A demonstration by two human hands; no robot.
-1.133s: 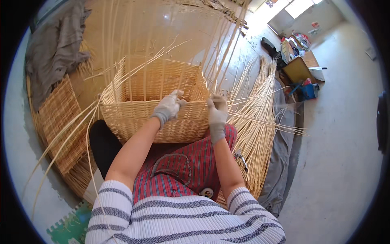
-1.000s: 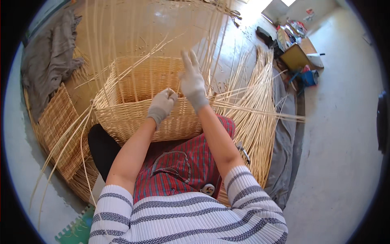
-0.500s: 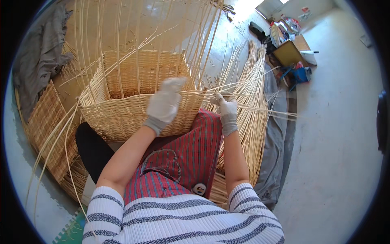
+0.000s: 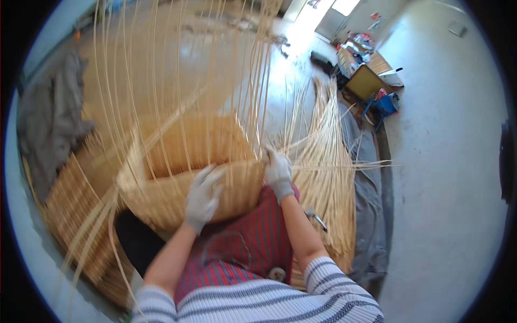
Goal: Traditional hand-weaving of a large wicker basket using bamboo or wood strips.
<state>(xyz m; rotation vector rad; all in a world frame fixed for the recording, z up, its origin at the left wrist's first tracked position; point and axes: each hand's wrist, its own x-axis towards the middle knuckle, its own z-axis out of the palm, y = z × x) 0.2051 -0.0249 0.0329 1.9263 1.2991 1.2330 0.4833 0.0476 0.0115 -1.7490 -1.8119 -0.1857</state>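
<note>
A large rectangular wicker basket, half woven, rests tilted across my lap, with tall thin upright stakes rising from its walls. My left hand, in a pale work glove, lies against the near wall close to the rim, its fingers apart and holding nothing. At the basket's right corner is my gloved right hand, its fingers curled round pale wicker strands that stick out to the right past it. Motion blur hides the exact grip.
A long bundle of wicker rods lies right of me on a grey cloth. A slim metal tool shows beside my right forearm. To the left are a woven panel and dark grey fabric. A blue stool stands far right.
My left hand has come down from the rim onto the near wall. My right hand has moved left to the basket's corner. The whole view has shifted, and the basket appears lower.
</note>
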